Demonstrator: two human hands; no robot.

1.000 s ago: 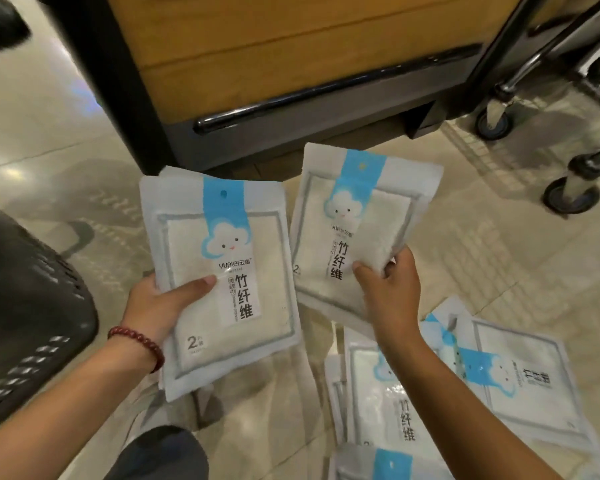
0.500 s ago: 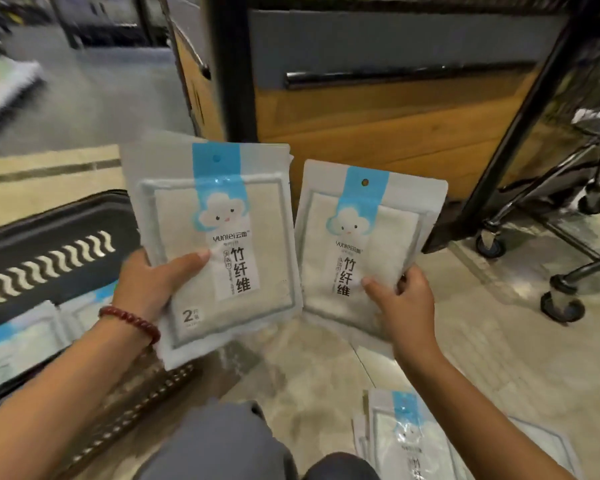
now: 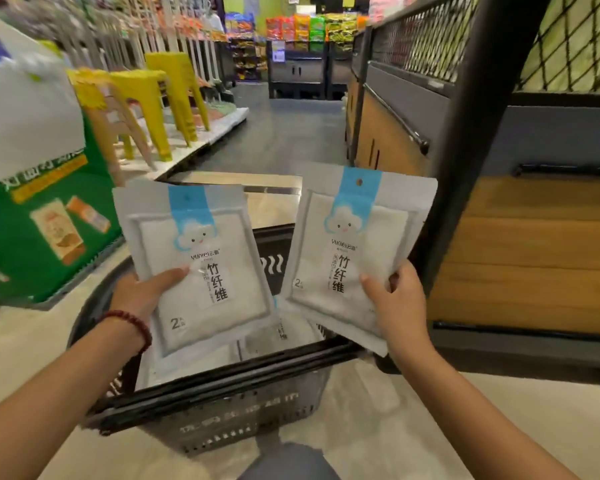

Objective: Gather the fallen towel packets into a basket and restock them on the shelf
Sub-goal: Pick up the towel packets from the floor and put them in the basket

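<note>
My left hand [image 3: 142,294] grips a white towel packet [image 3: 201,258] with a blue cloud label by its lower left corner. My right hand [image 3: 395,299] pinches a second matching packet [image 3: 354,244] at its lower right corner. Both packets hang upright above a black plastic basket [image 3: 222,400] on the floor in front of me. More packets [image 3: 284,336] lie inside the basket, mostly hidden behind the two I hold.
A wooden shelf unit [image 3: 520,251] with a black frame and wire mesh stands close on the right. Green boxes [image 3: 39,216] and yellow stools [image 3: 142,98] line the left side. The aisle floor [image 3: 278,136] runs ahead. My knee [image 3: 288,462] shows at the bottom.
My view swung up and left from the floor to the basket. Both hands carried their packets over the basket. The packets left on the floor went out of view.
</note>
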